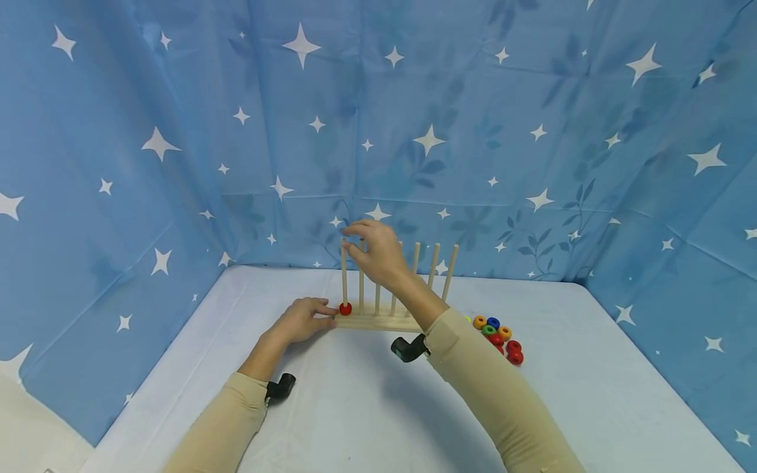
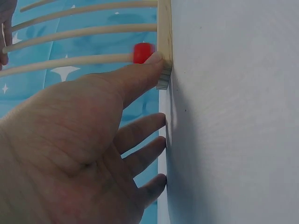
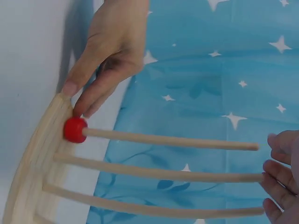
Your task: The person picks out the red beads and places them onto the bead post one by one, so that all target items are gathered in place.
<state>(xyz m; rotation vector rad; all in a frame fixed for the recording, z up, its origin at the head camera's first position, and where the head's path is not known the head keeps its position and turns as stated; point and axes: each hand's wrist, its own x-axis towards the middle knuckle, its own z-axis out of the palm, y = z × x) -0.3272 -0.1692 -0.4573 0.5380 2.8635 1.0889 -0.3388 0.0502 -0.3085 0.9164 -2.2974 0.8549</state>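
A wooden rack with upright pegs stands on the table; its base [image 1: 375,321] runs left to right. One red bead [image 1: 345,309] sits low on the leftmost peg [image 3: 173,139], against the base; its edges blur in the left wrist view. My left hand [image 1: 303,320] pinches the left end of the base between thumb [image 2: 140,77] and index finger, while its other fingers stretch out beside it. Near the top of the leftmost pegs is my right hand [image 1: 378,253], fingers loosely bent and parted, with nothing seen between them.
Several loose beads lie in a cluster to the right of the rack, including a blue bead [image 1: 493,322], a green bead [image 1: 488,330] and a red bead [image 1: 515,357]. A blue star-patterned curtain [image 1: 367,105] hangs behind the white table [image 1: 349,407].
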